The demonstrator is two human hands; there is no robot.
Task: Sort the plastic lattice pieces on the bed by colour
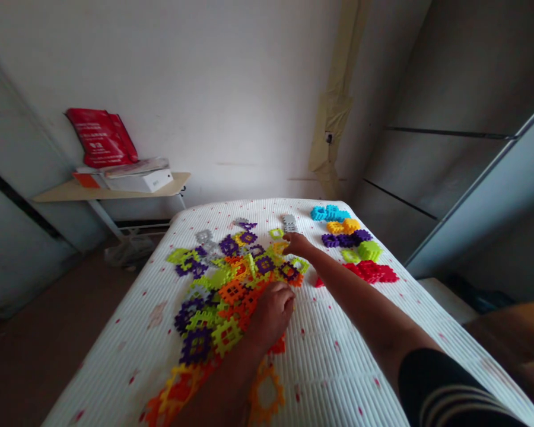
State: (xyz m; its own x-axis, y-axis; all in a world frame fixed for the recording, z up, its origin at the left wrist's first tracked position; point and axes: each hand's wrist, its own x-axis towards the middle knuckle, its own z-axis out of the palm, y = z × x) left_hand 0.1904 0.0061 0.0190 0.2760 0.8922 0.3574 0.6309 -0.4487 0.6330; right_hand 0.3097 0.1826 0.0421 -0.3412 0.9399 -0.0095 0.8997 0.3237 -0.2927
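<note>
A heap of interlocking plastic building tiles, purple, orange, lime, yellow and grey, covers the middle and left of the bed-like surface; an orange tile [232, 291] shows near its centre. My left hand [273, 311] rests at the heap's right edge with its fingers curled in; what they hold, if anything, is hidden. Farther away, my right hand [297, 244] reaches over the heap's far right part, thumb and fingers a little apart. Beside its fingertips lie a yellow tile [276, 249] and a lime square tile [276, 233]. Just beyond stands a grey tile stack [289, 223].
Along the right edge sit sorted groups of tiles: blue [329, 213], yellow-orange [350, 225], purple [347, 239], lime [369, 251] and red [374, 271]. A small table [180, 185] at back left bears a white box [149, 181] and a red bag [98, 139].
</note>
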